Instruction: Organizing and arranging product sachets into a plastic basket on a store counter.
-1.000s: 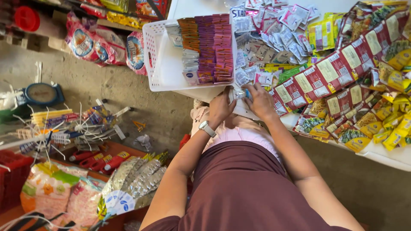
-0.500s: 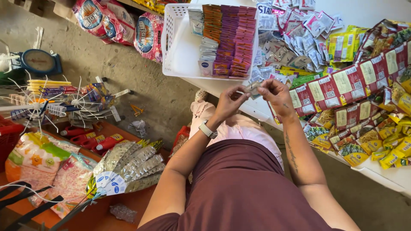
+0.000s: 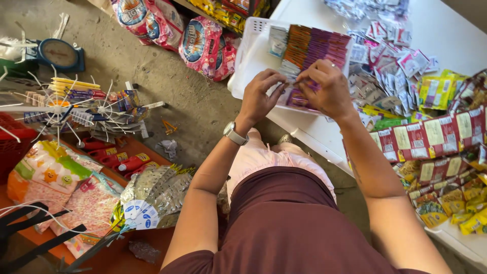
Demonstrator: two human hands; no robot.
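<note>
My left hand (image 3: 259,96), with a watch on the wrist, and my right hand (image 3: 324,89) meet over the near edge of a white plastic basket (image 3: 248,56). Both pinch a small sachet (image 3: 291,82) between their fingertips; most of it is hidden. Rows of purple, orange and pale sachets (image 3: 317,48) stand packed in the basket just beyond my fingers. The basket rests on a white table (image 3: 446,30).
Loose silver, yellow and red sachet strips (image 3: 436,137) cover the table to the right. On the concrete floor to the left stand pink snack bags (image 3: 205,45), a blue scale (image 3: 60,53), wire racks of small goods (image 3: 76,104) and a red surface with packets (image 3: 76,193).
Both hands have risen from the table edge to the basket's near rim, still held together on the small sachet. The view has tilted towards the basket.
</note>
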